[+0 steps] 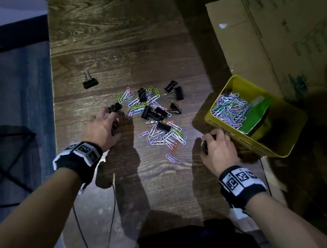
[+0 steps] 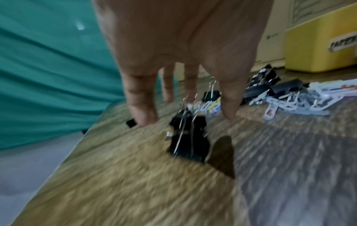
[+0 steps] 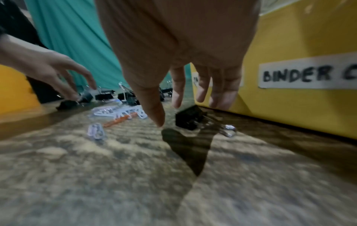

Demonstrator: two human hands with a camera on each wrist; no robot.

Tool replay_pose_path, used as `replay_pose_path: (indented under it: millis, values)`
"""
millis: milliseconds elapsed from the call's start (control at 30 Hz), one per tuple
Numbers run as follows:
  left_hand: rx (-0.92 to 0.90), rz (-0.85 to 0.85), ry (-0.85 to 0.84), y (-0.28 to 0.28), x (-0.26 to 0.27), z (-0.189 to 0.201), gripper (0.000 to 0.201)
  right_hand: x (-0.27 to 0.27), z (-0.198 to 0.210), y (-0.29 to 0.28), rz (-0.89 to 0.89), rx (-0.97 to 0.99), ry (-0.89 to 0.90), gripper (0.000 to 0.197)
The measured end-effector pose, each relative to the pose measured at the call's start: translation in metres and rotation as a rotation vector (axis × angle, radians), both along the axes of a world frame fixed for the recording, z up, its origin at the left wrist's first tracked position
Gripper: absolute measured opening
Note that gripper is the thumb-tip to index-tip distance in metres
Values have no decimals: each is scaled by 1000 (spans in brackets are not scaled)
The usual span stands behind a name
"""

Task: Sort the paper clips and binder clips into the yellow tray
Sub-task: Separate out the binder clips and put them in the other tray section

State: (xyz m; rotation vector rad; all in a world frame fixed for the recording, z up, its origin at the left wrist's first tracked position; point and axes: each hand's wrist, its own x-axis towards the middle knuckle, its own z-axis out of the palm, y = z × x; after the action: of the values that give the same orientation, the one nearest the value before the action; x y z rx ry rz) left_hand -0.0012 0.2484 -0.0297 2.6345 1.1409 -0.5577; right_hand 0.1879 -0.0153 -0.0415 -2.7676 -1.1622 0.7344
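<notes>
Coloured paper clips (image 1: pixel 164 134) lie in a loose pile mid-table with several black binder clips (image 1: pixel 154 112) among them. My left hand (image 1: pixel 114 119) hovers at the pile's left edge. Its straight fingers and thumb straddle a black binder clip (image 2: pixel 188 142) on the wood without gripping it. My right hand (image 1: pixel 210 137) hangs fingers-down beside the yellow tray (image 1: pixel 252 143), thumb and fingers either side of another binder clip (image 3: pixel 190 120) lying against the tray wall. The tray's far compartment holds a heap of paper clips (image 1: pixel 231 110). A label reading "BINDER C" (image 3: pixel 309 76) marks the near wall.
One binder clip (image 1: pixel 90 82) sits alone at the far left of the table. Cardboard boxes (image 1: pixel 283 28) stand behind and right of the tray. A green sheet (image 1: pixel 258 112) lies inside the tray. The table's left edge (image 1: pixel 56 120) drops to the floor. Cables (image 1: pixel 109 219) trail toward me.
</notes>
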Motion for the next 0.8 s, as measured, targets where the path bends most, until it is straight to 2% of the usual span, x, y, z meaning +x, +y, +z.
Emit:
replay_pose_path:
  millis: [67, 133, 200, 333, 400, 500, 633, 800]
  values:
    - [136, 34, 31, -4, 10, 12, 64, -7, 4, 10, 26, 53, -48, 41]
    - [218, 28, -46, -9, 24, 18, 58, -14, 8, 29, 82, 140, -67, 41]
    - [134, -47, -125, -11, 42, 17, 51, -18, 11, 52, 159, 183, -15, 43]
    - [-119, -238, -118, -19, 75, 8, 60, -11, 9, 92, 258, 221, 6, 50]
    - [-139, -317, -46, -19, 83, 1, 64, -4, 4, 103, 285, 151, 50, 51]
    - [-132, -427, 43, -18, 90, -10, 62, 3, -1, 111, 315, 54, 96, 41]
    - [-145, -435, 23, -14, 94, -19, 48, 5, -1, 111, 300, 66, 89, 33]
    - [-216, -317, -221, -7, 85, -30, 40, 7, -4, 111, 232, 114, 222, 32]
